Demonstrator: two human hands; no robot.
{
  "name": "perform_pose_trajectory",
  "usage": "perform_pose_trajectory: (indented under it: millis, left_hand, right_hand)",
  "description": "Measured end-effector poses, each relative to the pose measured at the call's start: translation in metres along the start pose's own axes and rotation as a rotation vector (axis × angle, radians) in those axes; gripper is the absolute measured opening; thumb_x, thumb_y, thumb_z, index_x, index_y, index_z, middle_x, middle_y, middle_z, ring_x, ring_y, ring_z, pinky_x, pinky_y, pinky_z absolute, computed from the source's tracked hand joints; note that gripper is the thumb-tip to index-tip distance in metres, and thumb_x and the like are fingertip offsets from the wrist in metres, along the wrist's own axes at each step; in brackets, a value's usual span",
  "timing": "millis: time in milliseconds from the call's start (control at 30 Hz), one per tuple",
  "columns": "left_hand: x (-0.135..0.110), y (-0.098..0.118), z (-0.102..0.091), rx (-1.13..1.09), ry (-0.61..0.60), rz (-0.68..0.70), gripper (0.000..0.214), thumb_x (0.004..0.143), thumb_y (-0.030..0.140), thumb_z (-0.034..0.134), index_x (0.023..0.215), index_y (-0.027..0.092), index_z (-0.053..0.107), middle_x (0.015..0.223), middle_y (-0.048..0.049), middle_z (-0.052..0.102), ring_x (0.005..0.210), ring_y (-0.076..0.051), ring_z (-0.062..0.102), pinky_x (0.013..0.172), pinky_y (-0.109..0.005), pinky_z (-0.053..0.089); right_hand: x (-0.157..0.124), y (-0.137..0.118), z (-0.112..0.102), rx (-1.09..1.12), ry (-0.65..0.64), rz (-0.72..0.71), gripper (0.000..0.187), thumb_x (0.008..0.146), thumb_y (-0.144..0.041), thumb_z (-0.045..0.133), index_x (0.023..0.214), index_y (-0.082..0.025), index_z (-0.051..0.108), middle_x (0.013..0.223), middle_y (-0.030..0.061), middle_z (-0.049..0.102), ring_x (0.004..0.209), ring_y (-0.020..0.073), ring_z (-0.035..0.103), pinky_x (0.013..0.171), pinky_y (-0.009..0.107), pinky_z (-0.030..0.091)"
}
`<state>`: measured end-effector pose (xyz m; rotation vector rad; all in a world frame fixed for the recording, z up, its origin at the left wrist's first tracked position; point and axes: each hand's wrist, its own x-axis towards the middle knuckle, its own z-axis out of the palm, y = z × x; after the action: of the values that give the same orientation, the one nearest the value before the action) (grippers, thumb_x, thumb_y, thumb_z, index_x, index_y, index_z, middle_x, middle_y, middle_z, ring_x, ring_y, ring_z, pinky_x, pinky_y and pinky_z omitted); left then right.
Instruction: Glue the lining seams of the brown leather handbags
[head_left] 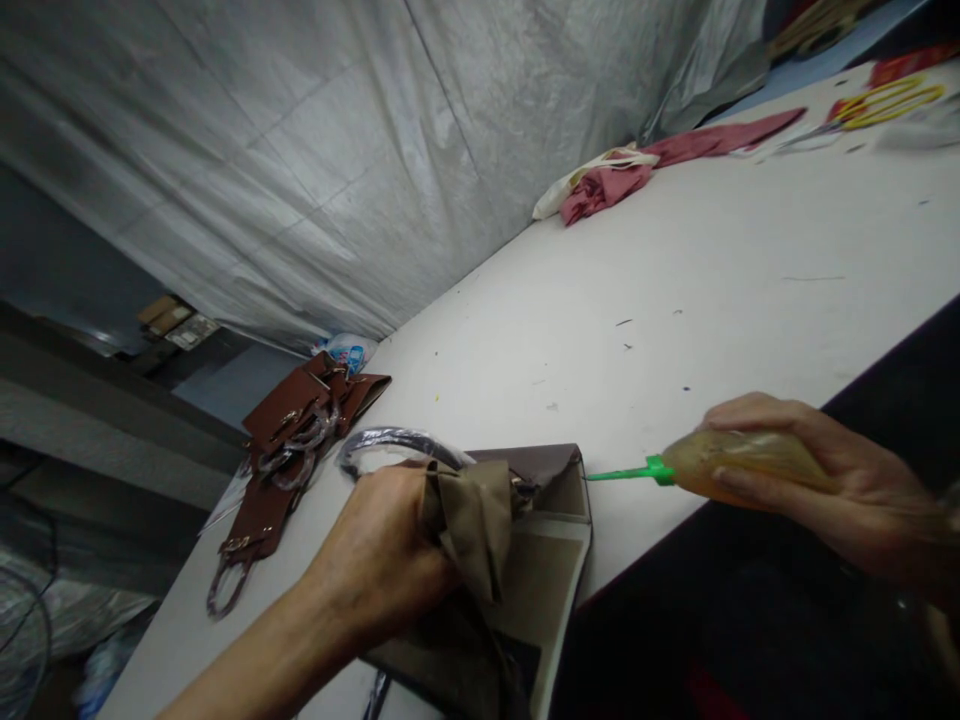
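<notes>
A taupe handbag (536,463) lies on its side at the table's near edge, its opening facing right. My left hand (405,535) is closed on the bag's olive lining (480,515), which is bunched up out of the opening; the fingertips are hidden. A plastic-wrapped handle (401,437) arches up behind that hand. In my right hand (817,480) is a squeeze bottle (739,465) of yellowish liquid, gripped with the fingers around it. Its thin green nozzle (619,474) points left, the tip at or very near the bag's edge corner.
Brown leather handbags (289,430) with wrapped handles lie at the table's left end. Pink cloth (607,190) and yellow-handled scissors (889,103) lie along the far side. A silvery plastic sheet (315,130) hangs behind the white table (570,330), whose top carries small scraps.
</notes>
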<state>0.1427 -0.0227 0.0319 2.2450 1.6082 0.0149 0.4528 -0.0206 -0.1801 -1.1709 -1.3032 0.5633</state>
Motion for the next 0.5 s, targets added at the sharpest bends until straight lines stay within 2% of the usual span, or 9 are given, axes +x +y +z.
perform_pose_trajectory:
  millis: [133,233,367,500]
  left_hand:
    - [0.000,-0.007,0.004,0.048,0.127,0.088,0.014,0.073,0.021,0.058,0.059,0.019,0.061,0.069,-0.0002,0.063,0.064,-0.014,0.055,0.060,-0.024,0.037]
    - [0.002,-0.008,0.006,0.067,0.126,0.098,0.018,0.074,0.022,0.057,0.056,0.018,0.058,0.068,-0.0011,0.062,0.066,-0.015,0.055,0.061,-0.026,0.037]
    - [0.000,-0.007,0.011,0.081,0.103,0.077,0.021,0.074,0.022,0.057,0.053,0.019,0.052,0.066,-0.0010,0.061,0.063,-0.014,0.053,0.061,-0.027,0.035]
    - [-0.002,-0.009,0.014,0.053,0.096,0.040,0.016,0.073,0.023,0.058,0.058,0.019,0.059,0.071,-0.0017,0.064,0.065,-0.015,0.056,0.061,-0.027,0.038]
  right_hand:
    - [0.017,0.001,0.010,0.034,-0.185,-0.141,0.025,0.084,-0.042,0.077,0.103,-0.028,0.067,0.096,0.0023,0.067,0.082,0.0178,0.066,0.070,0.028,0.054]
    - [0.023,0.006,0.017,0.047,-0.285,-0.176,0.023,0.087,-0.039,0.076,0.104,-0.026,0.065,0.096,0.0029,0.065,0.083,0.0177,0.065,0.072,0.029,0.053]
    - [0.024,0.007,0.023,0.036,-0.327,-0.228,0.024,0.089,-0.037,0.075,0.106,-0.025,0.064,0.097,0.0034,0.064,0.085,0.0178,0.065,0.076,0.030,0.051]
    - [0.023,0.001,0.023,0.022,-0.485,-0.210,0.019,0.090,-0.038,0.073,0.102,-0.025,0.065,0.090,0.0012,0.063,0.076,0.0158,0.064,0.067,0.028,0.051]
